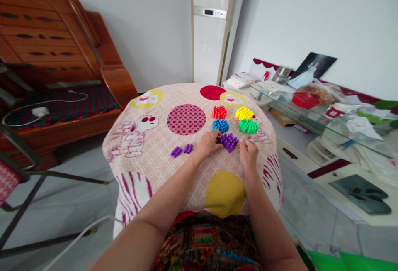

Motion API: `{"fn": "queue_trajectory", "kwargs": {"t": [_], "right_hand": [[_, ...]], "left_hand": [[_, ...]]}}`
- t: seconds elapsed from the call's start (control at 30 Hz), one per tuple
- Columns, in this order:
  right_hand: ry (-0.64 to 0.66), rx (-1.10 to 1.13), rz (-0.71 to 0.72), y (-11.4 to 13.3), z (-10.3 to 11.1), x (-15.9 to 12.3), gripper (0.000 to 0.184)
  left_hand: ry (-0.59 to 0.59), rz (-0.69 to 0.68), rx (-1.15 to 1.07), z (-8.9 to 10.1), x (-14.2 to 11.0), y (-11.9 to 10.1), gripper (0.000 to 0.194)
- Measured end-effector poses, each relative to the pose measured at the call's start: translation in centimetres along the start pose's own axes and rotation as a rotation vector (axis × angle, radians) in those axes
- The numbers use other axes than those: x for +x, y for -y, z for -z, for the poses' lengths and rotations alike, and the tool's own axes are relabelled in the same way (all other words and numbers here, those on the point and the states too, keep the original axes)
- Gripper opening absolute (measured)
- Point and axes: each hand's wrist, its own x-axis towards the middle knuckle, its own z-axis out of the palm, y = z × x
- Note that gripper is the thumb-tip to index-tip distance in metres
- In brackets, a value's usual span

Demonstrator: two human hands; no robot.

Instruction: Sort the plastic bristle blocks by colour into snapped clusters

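Observation:
A tight cluster of small purple plastic pegs [229, 141] stands upright on the cloth-covered table between my hands. My left hand [207, 144] is curled at its left side, thumb and fingers around purple pegs at that edge. Close against the right side is my right hand [248, 153], its fingers bent and pressed together; whatever is in them is hidden. Farther left lie two small groups of purple pegs on their sides, one group [176, 151] beyond the other [188, 148]. Behind the cluster stand blue pegs [220, 125], green pegs [248, 126], red pegs [219, 112] and yellow pegs [244, 113].
The round table has a patterned tablecloth [155, 138]. At right, a glass-topped cabinet [357, 125] carries papers, a red bowl [306, 100] and a photo. A wooden bench [56, 67] is at left, with a metal-framed chair [27, 188] nearer me.

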Motion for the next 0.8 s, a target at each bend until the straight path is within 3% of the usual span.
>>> {"fn": "queue_trajectory", "kwargs": {"t": [0.2,0.37,0.43,0.53,0.63,0.8], "right_hand": [[-0.008,-0.015,-0.002,0.2,0.0,0.0,0.039],[-0.005,-0.004,-0.011,0.2,0.0,0.0,0.038],[-0.004,0.000,-0.018,0.1,0.0,0.0,0.037],[0.000,-0.001,-0.019,0.0,-0.1,0.0,0.037],[0.004,-0.012,-0.013,0.0,-0.1,0.1,0.037],[-0.002,-0.021,0.000,0.1,0.0,0.1,0.039]], "left_hand": [[0.012,0.018,-0.077,0.3,0.0,0.3,0.040],[-0.095,0.089,-0.025,4.3,-0.8,2.3,0.031],[-0.022,0.096,0.032,6.1,-1.3,3.1,0.025],[0.192,0.075,0.106,7.5,-2.1,3.7,0.025],[0.328,0.030,0.175,7.0,-2.8,3.4,0.031],[0.238,0.003,0.283,5.4,-3.0,2.3,0.028]]}}
